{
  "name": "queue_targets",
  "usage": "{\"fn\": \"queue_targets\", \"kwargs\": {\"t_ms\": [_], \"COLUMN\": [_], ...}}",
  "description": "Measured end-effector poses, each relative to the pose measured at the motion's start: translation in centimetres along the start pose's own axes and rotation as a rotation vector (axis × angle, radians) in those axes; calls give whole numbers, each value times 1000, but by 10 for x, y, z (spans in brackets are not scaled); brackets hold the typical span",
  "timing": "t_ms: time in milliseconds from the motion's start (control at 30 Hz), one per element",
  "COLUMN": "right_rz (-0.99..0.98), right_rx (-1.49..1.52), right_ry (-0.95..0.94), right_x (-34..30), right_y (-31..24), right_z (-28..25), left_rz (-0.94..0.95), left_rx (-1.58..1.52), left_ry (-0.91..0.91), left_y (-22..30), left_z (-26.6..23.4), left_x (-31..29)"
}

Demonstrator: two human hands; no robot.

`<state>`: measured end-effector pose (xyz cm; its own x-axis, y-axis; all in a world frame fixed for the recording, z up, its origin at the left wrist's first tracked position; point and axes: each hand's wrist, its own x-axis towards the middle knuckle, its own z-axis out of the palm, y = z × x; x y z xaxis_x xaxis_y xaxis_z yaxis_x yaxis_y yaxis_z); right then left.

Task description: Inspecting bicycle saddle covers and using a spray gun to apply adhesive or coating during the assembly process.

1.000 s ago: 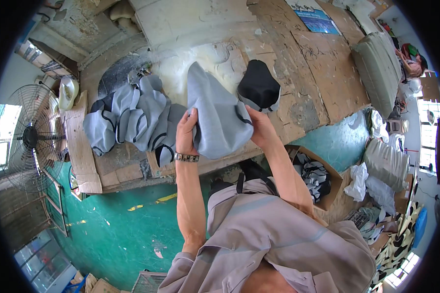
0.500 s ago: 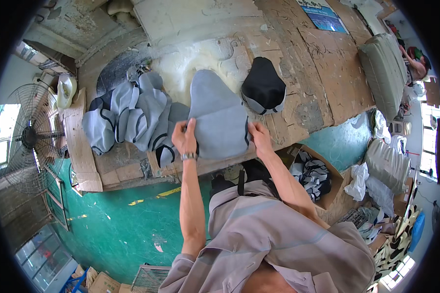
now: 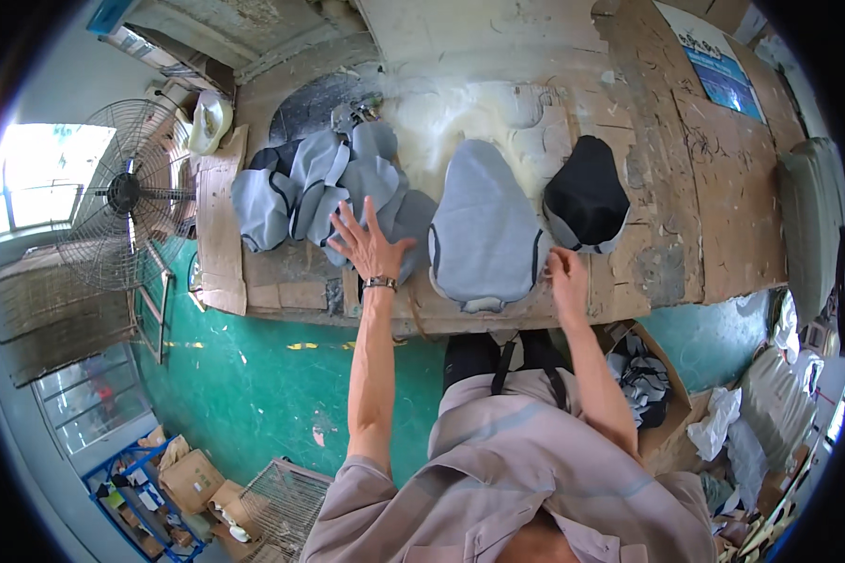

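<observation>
Fingers (image 3: 372, 221) wide on left hand (image 3: 374, 253), curled on right hand (image 3: 565, 277), hold unclear, with grey cover (image 3: 485, 220) at latter's 10 o'clock; apparently between pieces, next needing a pinch on heaped cloth (image 3: 317, 171), left hand's 11 o'clock.

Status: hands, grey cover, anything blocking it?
Left hand spread open by grey fabric pile. Right hand right of grey cover, contact unclear. Cover on table, nothing on top.

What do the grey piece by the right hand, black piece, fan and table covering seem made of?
Grey piece: probably fabric, matte; soft curves, dull surface, dark trim.
Black piece: likely matte fabric too, showing no glossy glare.
Fan: apparently metal, thin wire cage; finish unclear.
Table covering: seemingly cardboard, matte brown with torn edges.
</observation>
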<state>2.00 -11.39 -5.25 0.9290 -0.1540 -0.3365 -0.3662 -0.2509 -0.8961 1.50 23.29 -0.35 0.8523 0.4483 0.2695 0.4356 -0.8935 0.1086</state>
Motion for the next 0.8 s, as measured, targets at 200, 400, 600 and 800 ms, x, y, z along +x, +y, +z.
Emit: {"fn": "queue_targets", "kwargs": {"t_ms": [200, 400, 600, 800], "right_rz": [183, 357, -189, -586], "right_rx": [-121, -94, -681, -1240], "right_ry": [-61, 130, 267, 118], "right_x": [-42, -100, -62, 2], "right_y": [9, 36, -1, -68], "right_z": [-43, -49, -42, -1], "left_rz": [-3, -40, -181, -251], "left_rx": [-138, -81, 14, 81], "left_ry": [-55, 86, 361, 377], "left_y": [-113, -179, -290, -359], "left_z": [46, 15, -45, 14], "left_x": [21, 102, 188, 176]}}
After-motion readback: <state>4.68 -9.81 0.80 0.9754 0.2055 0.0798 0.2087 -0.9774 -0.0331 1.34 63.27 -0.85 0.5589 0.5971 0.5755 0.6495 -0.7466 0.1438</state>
